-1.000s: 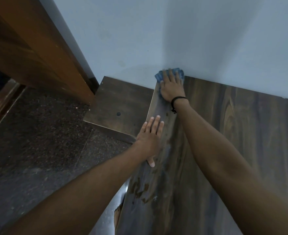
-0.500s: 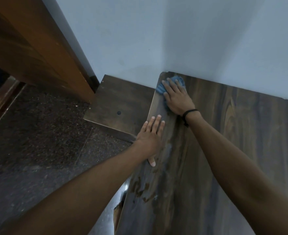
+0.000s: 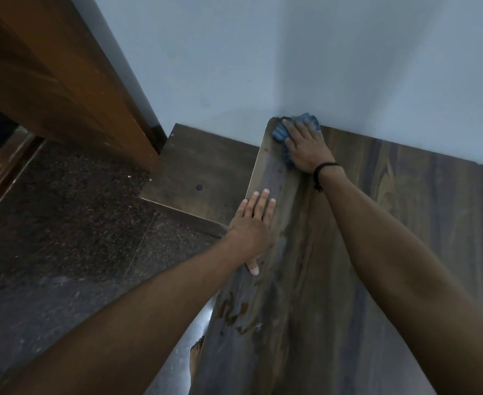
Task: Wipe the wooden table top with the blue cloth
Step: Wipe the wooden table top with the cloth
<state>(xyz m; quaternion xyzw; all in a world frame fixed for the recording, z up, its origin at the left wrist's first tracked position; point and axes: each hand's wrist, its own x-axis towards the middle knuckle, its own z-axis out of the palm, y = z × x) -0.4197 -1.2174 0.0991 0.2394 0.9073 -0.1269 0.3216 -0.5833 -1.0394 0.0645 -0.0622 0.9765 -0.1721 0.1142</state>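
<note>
Head view: wooden table top [image 3: 405,223] against pale wall [image 3: 291,52], speckled floor [image 3: 63,223]

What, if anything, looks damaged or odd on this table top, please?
Irregular brown blotches mark the wooden table top by its left edge, nearer than the left hand; stain or peeled finish, I cannot tell.

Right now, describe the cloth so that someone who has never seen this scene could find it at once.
Start at the pale wall and the dark wooden table top along its foot. At the table's far left corner, against the wall, the blue cloth lies bunched under the right hand. It is the only blue thing among brown wood.
</note>
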